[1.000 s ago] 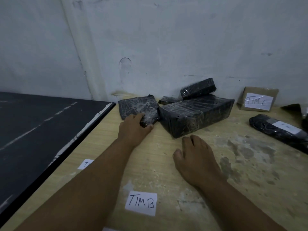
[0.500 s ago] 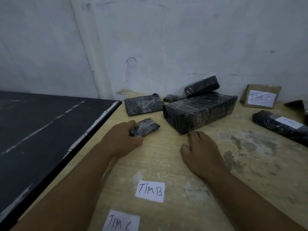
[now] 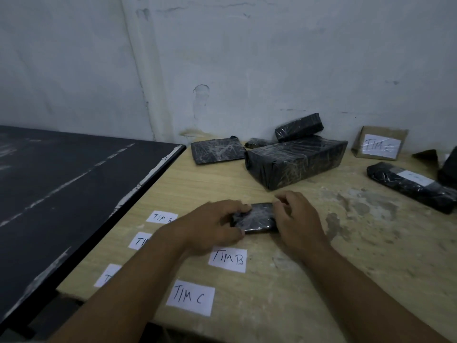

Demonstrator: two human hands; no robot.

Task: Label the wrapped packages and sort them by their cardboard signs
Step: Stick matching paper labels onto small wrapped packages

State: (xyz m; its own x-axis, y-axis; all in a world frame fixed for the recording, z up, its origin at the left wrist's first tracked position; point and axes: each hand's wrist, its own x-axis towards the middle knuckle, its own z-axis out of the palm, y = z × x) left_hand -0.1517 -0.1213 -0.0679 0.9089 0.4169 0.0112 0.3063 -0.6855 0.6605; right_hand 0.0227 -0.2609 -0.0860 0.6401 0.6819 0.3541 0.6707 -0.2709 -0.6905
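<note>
A small black wrapped package (image 3: 256,218) lies on the wooden table (image 3: 346,243) between both hands. My left hand (image 3: 210,225) grips its left end with curled fingers. My right hand (image 3: 298,219) holds its right end, fingers curled over the top edge. White paper labels lie near me: "TIM B" (image 3: 228,260), "TIM C" (image 3: 190,297), "TIM A" (image 3: 162,217), and two more partly hidden under my left arm. A cardboard sign (image 3: 379,144) marked "TIM C" leans on the wall at the back right.
A large wrapped box (image 3: 296,159), a flat wrapped package (image 3: 217,151), a small one (image 3: 299,126) on top and a tiny one (image 3: 257,142) crowd the back. A labelled long package (image 3: 410,185) lies at right. A black tabletop (image 3: 61,181) adjoins on the left.
My left hand has pulled the small package from the back pile toward me. My right hand has come off the table and taken hold of its right end. More labels have come into view.
</note>
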